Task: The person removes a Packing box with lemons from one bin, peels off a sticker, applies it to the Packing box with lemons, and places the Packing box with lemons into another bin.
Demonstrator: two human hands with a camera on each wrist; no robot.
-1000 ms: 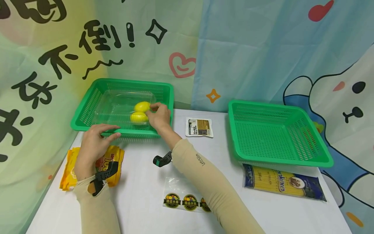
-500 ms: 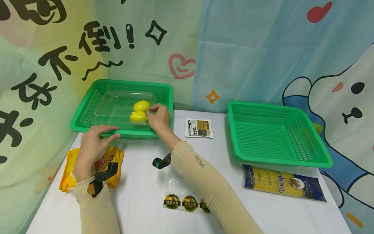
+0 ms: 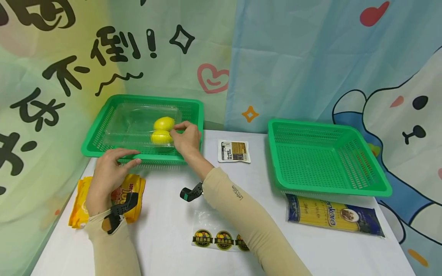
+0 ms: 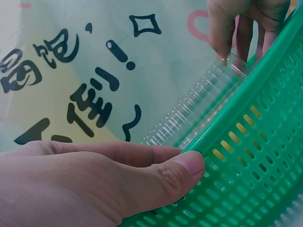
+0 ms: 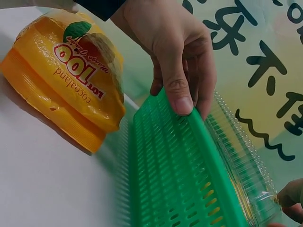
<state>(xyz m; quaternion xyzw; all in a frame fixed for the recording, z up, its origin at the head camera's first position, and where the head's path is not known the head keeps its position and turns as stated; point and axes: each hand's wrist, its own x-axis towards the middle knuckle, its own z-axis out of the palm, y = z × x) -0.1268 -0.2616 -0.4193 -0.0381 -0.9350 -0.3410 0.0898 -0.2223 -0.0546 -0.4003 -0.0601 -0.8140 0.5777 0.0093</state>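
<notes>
A clear plastic box lies inside the left green basket. Two lemons show through its right end. My right hand pinches the box at its right edge; in the right wrist view the fingertips are on the box's corner. My left hand grips the basket's front rim, thumb outside and fingers over the inner side, as the left wrist view shows with the left hand in front. Below the left wrist lies a yellow candy bag, partly covered by that hand.
On the right stands a second green basket, with a spaghetti pack in front of it. A small sachet lies between the baskets. A clear bag with fruit labels is partly under the right forearm. A printed curtain hangs behind.
The clear box and the lemons in it have shifted slightly left and back inside the basket, with the right hand following a little. The left hand has stayed on the rim.
</notes>
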